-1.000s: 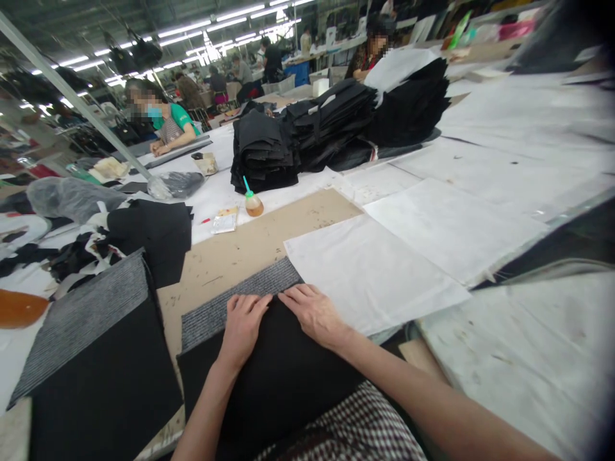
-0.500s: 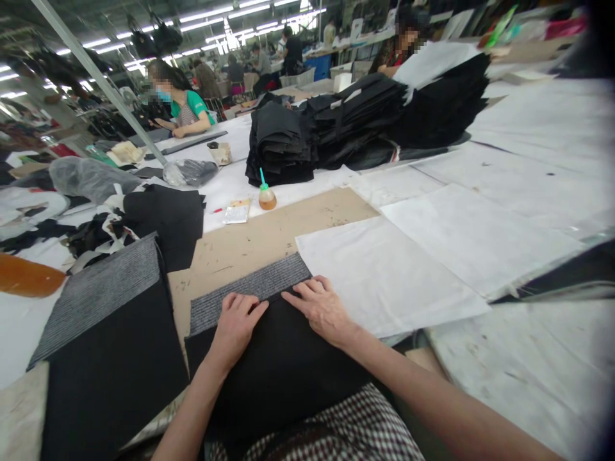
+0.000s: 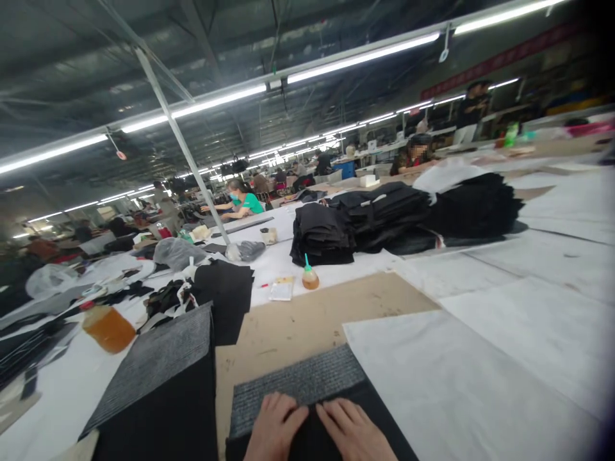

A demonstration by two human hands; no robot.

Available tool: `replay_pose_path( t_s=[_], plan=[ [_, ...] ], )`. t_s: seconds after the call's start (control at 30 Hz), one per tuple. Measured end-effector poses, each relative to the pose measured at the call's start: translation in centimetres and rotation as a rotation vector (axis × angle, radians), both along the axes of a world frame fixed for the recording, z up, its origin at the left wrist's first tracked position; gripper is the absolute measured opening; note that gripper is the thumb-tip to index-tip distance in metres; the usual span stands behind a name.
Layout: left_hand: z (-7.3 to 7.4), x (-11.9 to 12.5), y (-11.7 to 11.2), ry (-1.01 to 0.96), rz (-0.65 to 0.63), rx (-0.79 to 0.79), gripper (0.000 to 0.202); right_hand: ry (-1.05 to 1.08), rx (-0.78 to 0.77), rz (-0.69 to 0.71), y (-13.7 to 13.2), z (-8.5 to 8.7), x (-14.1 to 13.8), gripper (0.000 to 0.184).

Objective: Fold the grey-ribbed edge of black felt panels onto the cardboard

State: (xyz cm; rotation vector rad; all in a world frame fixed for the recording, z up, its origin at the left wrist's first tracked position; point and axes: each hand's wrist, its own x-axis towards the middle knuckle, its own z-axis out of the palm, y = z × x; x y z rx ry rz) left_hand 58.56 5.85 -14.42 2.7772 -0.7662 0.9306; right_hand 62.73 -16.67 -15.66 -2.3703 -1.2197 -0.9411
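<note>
In front of me lies a piece of black fabric with a ribbed grey band along its far edge. My left hand rests on it with fingers stretched out, its tips on the line where the black part meets the band. Close beside it, my right hand lies with extended fingers on the black fabric at the same line. The thumbs are near each other but apart. The near part of the fabric is out of the picture.
Another grey-and-black piece lies left, near a bottle of amber liquid. A small squeeze bottle stands beyond the brown board. White sheets lie right, stacked black fabric behind. A person in green works farther back.
The view has tilted up, so my hands and the fabric now sit lower in the picture and more ceiling shows. Both hands stay at the band's edge.
</note>
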Motion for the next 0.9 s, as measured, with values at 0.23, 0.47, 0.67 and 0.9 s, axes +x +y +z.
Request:
replay_pose_path(
  t_s=[0.23,0.47,0.67,0.9],
  plan=[
    [1.5,-3.8,3.2,0.259,0.074,-0.117,0.037,0.332,-0.227,0.008,-0.1,3.0,-1.5,0.068],
    [1.5,-4.0,4.4,0.409,0.068,0.004,0.039,0.469,-0.382,-0.009,0.8,3.8,-1.7,0.068],
    [1.4,-4.1,4.6,0.400,0.068,0.032,0.039,0.457,-0.419,0.002,1.1,4.2,-1.5,0.066],
    [3.5,-4.1,4.0,0.430,0.067,0.183,0.038,0.407,-0.425,-0.003,1.7,4.9,-1.8,0.054]
  ],
)
